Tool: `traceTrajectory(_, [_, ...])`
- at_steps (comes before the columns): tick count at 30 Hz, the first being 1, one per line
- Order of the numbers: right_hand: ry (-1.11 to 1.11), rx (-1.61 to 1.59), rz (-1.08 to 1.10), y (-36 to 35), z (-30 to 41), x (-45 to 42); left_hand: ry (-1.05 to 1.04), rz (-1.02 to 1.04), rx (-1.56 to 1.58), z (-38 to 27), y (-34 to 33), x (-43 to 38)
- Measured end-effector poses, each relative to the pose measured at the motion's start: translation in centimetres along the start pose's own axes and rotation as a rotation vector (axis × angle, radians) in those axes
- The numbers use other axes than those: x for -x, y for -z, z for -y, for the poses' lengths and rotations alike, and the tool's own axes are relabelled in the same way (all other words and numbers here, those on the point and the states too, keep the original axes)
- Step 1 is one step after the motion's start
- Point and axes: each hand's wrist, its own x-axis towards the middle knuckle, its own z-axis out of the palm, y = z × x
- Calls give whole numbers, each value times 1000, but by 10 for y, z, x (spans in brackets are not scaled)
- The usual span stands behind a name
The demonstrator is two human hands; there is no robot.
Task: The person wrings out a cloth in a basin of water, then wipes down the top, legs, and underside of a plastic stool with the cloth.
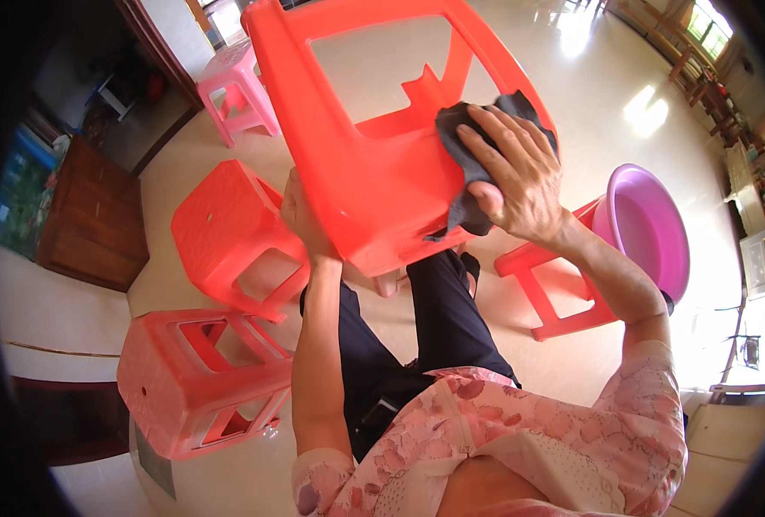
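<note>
A red plastic stool (382,174) is held up before me, tilted, with one open-framed side facing me. My left hand (298,210) grips it at its left edge; the fingers are mostly hidden behind the plastic. On the right part of the same side, my right hand (515,168) presses a dark grey cloth (463,155) flat against the surface. The cloth spreads out around my fingers and hangs over the stool's lower edge.
At left stand another red stool (220,226) and a paler red stool (169,388). A pink stool (233,84) is farther back. To the right, a purple basin (654,232) rests on a red stool (544,297). A brown wooden cabinet (94,220) is by the left wall.
</note>
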Motion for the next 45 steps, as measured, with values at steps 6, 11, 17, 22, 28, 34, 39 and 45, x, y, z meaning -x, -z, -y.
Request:
traceTrajectory(6, [97,-72,-236,-67,-17,-34,-180,-75,-102,39,-10,-41])
traceTrajectory(11, [-28,-93,-276,-100,-48,-44,-37,-154,109,55,-23,-48])
traceTrajectory(17, [-217,-223,-344,-132,-68,-37,-315,-402,-488,20,-35,-28])
traceTrajectory(22, [-360,-272,-457,-135,-52,-37,-655,265,-604,-55,-77,-72])
traceTrajectory(28, [-607,-567,-411,-160,51,-9,-175,715,-1456,-33,-112,-127])
traceTrajectory(34, [-679,-560,-545,-156,43,-15,-225,767,-1432,-35,-124,-112])
traceTrajectory(39, [-885,-500,-710,-188,-26,-23,-176,745,-1398,-34,-118,-118])
traceTrajectory(45, [-1423,-685,-828,-293,-42,87,-119,828,-1397,-34,-146,-112])
